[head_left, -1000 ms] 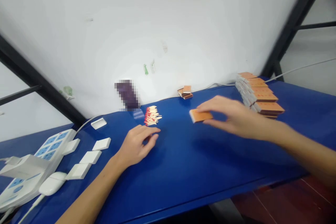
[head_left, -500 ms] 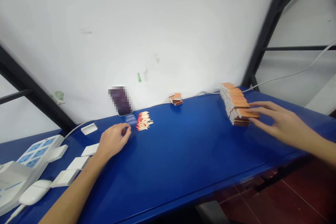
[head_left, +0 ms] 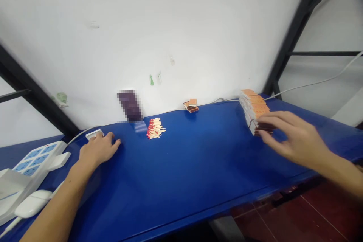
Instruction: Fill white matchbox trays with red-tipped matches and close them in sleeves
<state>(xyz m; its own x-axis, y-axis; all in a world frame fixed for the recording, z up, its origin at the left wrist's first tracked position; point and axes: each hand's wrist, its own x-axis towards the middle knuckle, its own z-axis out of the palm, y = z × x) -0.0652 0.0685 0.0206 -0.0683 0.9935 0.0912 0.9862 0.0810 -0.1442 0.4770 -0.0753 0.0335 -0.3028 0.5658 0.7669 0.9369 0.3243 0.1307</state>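
My left hand [head_left: 98,148] reaches over a small white matchbox tray [head_left: 92,134] at the back left. Its fingers are spread, with the fingertips at the tray and nothing visibly gripped. On the far right, my right hand [head_left: 296,136] is against the near end of a stack of orange-topped matchboxes [head_left: 256,104]. Thumb and forefinger are apart and touch the front boxes, whose brown striking sides [head_left: 266,125] show between them. A pile of red-tipped matches [head_left: 155,128] lies on the blue table [head_left: 181,174] between my hands.
Several loose matchboxes [head_left: 191,106] sit by the wall. A pixelated phone [head_left: 129,105] leans there. A power strip [head_left: 35,159] and a white charger-like device [head_left: 33,204] lie at the left. A white cable [head_left: 314,82] runs past the dark frame [head_left: 296,26].
My left hand has moved left and back, from beside the matches to the white tray. My right hand has shifted slightly left along the front of the matchbox stack.
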